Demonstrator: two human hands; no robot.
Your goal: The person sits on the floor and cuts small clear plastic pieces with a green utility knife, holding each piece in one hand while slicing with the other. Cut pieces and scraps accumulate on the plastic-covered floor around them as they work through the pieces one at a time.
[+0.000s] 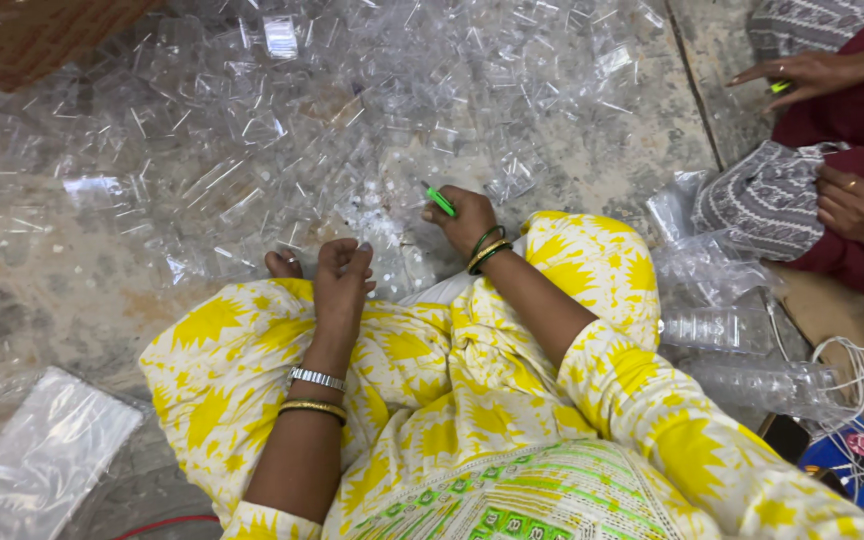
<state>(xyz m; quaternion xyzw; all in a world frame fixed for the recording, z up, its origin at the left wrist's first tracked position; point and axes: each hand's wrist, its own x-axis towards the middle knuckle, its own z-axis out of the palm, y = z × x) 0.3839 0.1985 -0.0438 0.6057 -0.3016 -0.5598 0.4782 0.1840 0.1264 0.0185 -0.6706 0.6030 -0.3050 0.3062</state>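
Covering the grey stone floor [642, 130], clear plastic pieces [282, 120] surround the right hand [464, 218], its grip closed on a green pen [440, 200].

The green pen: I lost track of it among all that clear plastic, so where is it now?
In the head view, the green pen sits in the person's right hand, just right of centre, at the near edge of the pile of clear plastic pieces on the floor.

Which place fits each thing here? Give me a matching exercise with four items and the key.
Things:
1. green tool
2. silver bracelet
3. clear plastic pieces
4. white cable

Places:
A. heaped across the floor ahead
B. in the right hand
C. on the left hand's wrist
D. far right, by a blue packet

Pairs: 1-B, 2-C, 3-A, 4-D
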